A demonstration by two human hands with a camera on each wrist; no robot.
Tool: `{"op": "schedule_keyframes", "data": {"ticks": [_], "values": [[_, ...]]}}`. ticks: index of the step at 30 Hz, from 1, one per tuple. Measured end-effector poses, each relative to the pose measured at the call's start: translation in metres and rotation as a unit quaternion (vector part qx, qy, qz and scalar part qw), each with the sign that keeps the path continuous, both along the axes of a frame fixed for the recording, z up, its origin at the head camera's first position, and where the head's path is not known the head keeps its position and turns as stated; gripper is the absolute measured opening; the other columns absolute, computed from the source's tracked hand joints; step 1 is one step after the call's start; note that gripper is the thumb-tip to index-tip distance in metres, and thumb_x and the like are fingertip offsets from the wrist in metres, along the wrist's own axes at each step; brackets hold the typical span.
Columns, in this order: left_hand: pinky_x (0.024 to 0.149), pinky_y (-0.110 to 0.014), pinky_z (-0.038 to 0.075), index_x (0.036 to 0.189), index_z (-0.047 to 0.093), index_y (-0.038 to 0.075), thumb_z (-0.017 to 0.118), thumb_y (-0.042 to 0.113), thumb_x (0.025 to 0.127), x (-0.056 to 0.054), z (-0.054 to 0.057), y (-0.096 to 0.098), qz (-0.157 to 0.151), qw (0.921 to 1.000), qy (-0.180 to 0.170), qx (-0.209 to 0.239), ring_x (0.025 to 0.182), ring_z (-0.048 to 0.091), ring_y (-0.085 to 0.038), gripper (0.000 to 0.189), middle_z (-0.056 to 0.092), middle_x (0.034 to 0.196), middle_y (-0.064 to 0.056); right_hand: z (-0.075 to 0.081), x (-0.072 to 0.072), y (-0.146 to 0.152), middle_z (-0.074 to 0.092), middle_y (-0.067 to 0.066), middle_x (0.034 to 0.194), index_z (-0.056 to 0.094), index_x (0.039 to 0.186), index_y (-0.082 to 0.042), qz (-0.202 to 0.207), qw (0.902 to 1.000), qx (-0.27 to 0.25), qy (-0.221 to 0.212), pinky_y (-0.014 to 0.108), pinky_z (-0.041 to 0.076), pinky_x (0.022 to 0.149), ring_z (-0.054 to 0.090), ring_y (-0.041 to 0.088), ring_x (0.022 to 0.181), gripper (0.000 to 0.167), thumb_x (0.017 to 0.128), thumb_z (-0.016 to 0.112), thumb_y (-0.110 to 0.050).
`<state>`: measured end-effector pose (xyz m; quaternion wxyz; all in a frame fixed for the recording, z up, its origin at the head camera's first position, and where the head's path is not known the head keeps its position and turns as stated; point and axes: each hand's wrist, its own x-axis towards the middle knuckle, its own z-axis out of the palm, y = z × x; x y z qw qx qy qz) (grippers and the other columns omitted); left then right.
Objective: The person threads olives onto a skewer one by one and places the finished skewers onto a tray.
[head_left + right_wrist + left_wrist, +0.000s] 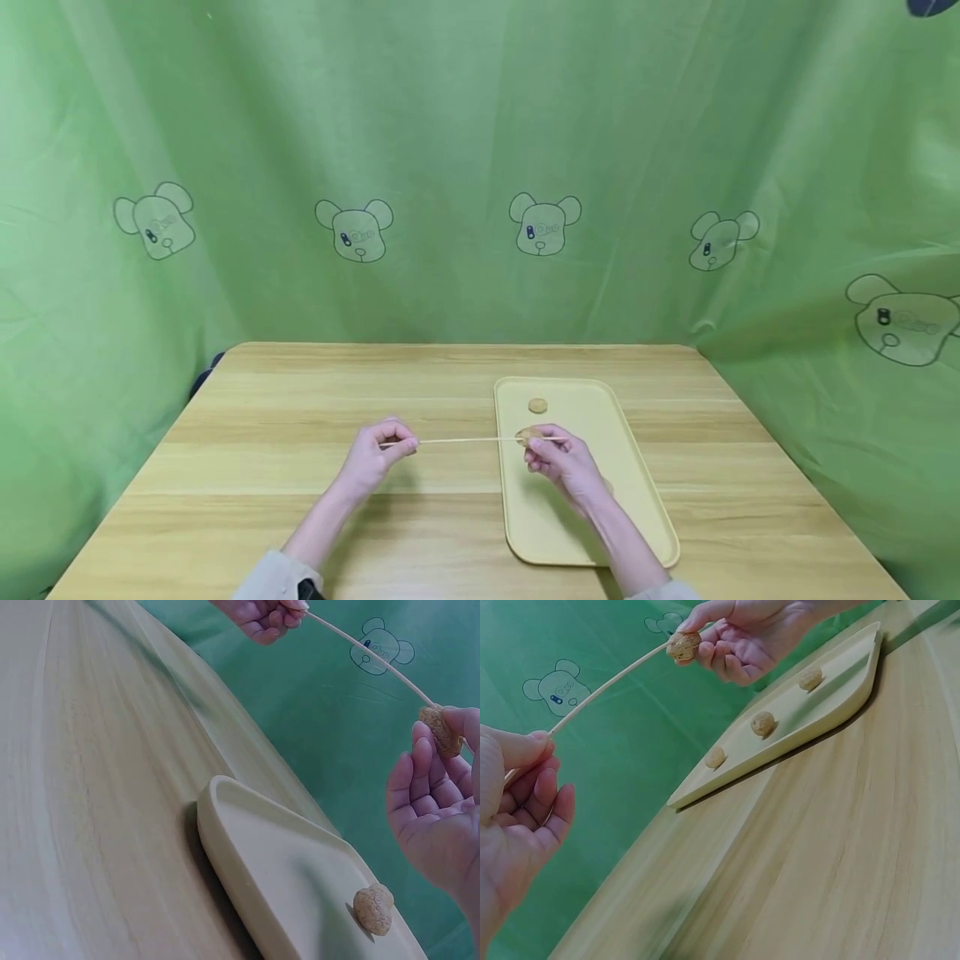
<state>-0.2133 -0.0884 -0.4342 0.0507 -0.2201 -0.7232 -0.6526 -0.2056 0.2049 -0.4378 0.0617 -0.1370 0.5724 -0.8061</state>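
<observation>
My left hand (384, 450) pinches one end of a thin wooden skewer (465, 440) between thumb and fingers, above the table. The skewer runs nearly level to my right hand (562, 460), which grips a brown, wrinkled, puffy ball (683, 646) over the tray (555, 546). That ball sits on the skewer, and a short length of the stick shows past it in the head view. Three similar balls lie on the tray in the left wrist view: a near one (811, 678), a middle one (762, 724) and a far one (715, 757).
The pale yellow tray has a low raised rim and stands on the right half of a wooden table (247, 467). A green curtain (450, 167) with bear-head drawings hangs behind the table and along its sides.
</observation>
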Motion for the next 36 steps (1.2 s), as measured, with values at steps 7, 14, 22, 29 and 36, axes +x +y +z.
{"op": "schedule_keyframes", "data": {"ticks": [7,14,22,29,36], "values": [[0.073,-0.026,0.051,0.081,0.061,-0.010,0.060,-0.003,0.086,-0.001,0.000,0.002,-0.002,0.9999,-0.015,-0.007,0.077,0.055,-0.011,0.008,0.059,0.082,-0.013,-0.002,0.000,-0.003,0.064,0.000,0.080,0.064,0.093,-0.012,0.001,1.0000,-0.001,-0.008,0.019,0.050,0.064,0.059,0.008,0.070,0.017,0.089,0.054,0.002],[0.073,-0.025,0.051,0.081,0.060,-0.012,0.060,-0.004,0.085,-0.001,-0.001,0.004,-0.005,0.9997,-0.022,0.008,0.076,0.055,-0.010,0.009,0.058,0.081,-0.005,0.000,-0.002,-0.006,0.065,0.002,0.081,0.065,0.093,-0.012,-0.002,0.9999,-0.008,-0.009,0.019,0.050,0.063,0.059,0.008,0.069,0.018,0.088,0.055,0.002],[0.072,-0.025,0.051,0.080,0.059,-0.014,0.062,-0.004,0.084,0.001,0.000,0.005,-0.003,0.9995,-0.024,0.019,0.075,0.055,-0.010,0.011,0.058,0.080,-0.008,0.000,-0.002,-0.014,0.065,0.001,0.077,0.066,0.091,-0.013,-0.012,0.9999,-0.003,-0.011,0.019,0.051,0.062,0.059,0.008,0.068,0.018,0.087,0.056,0.002],[0.074,-0.027,0.051,0.081,0.058,-0.015,0.060,-0.004,0.085,0.000,0.000,0.007,0.003,0.9991,-0.039,0.014,0.076,0.056,-0.012,0.011,0.058,0.083,-0.018,0.004,-0.002,-0.020,0.065,0.001,0.078,0.065,0.091,-0.010,-0.029,0.9995,0.008,0.004,0.019,0.051,0.062,0.059,0.008,0.067,0.014,0.085,0.059,0.001],[0.074,-0.028,0.052,0.080,0.058,-0.013,0.061,-0.004,0.085,0.000,-0.001,0.008,0.007,0.9991,-0.040,0.015,0.075,0.056,-0.011,0.010,0.057,0.082,-0.019,0.001,-0.002,-0.025,0.065,0.002,0.077,0.064,0.089,-0.011,-0.023,0.9997,0.005,0.003,0.019,0.050,0.061,0.059,0.008,0.066,0.016,0.086,0.057,0.003]]}}
